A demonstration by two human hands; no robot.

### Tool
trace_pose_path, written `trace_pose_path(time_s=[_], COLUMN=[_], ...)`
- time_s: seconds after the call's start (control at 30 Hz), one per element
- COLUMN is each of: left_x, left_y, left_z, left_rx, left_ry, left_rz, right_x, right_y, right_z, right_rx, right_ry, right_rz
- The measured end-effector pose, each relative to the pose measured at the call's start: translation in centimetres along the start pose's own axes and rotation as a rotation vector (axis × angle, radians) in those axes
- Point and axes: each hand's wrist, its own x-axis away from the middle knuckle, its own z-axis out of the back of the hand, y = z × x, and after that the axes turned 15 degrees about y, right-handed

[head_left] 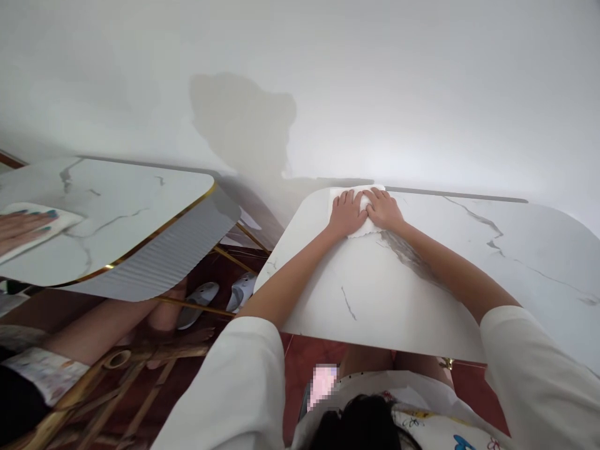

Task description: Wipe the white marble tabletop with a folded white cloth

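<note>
A white cloth (368, 227) lies flat on a white marble-patterned table (323, 275), near its far edge by the wall. On the cloth's left part rests my left hand (347, 212), palm down with its fingers stretched forward. My right hand (383, 209) presses on the right part in the same way, fingers spread. The two thumbs come close together over the cloth. Both arms reach straight out across the tabletop, and the cloth's middle is partly covered by the hands.
To the left is a second marble-patterned table (140, 194) with a gold rim. There another person's hand (25, 228) lies on a white cloth (70, 219). A wooden chair (122, 375) and pale clogs (199, 303) are below. A white wall (422, 94) stands behind both tables.
</note>
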Motion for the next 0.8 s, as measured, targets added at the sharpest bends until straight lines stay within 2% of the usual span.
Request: trace_pose_path(time_s=[0.23, 0.4, 0.6, 0.8], left_x=[-3.0, -3.8, -3.6, -2.2], left_y=[-1.3, -1.4, -1.1, -0.4], left_z=[-1.9, -2.3, -2.3, -1.7], left_rx=[0.030, 0.045, 0.036, 0.042], left_ry=[0.013, 0.030, 0.005, -0.012], left_rz=[-0.023, -0.020, 0.009, -0.023], right_x=[-2.7, -3.4, -2.7, -0.6], right_y=[1.7, 2.1, 1.9, 1.4], right_z=[-1.5, -1.9, -1.5, -0.7], right_rx=[0.026, 0.070, 0.101, 0.119], right_ry=[0.009, 0.001, 0.010, 0.024], right_rz=[-0.007, -0.014, 0.004, -0.005])
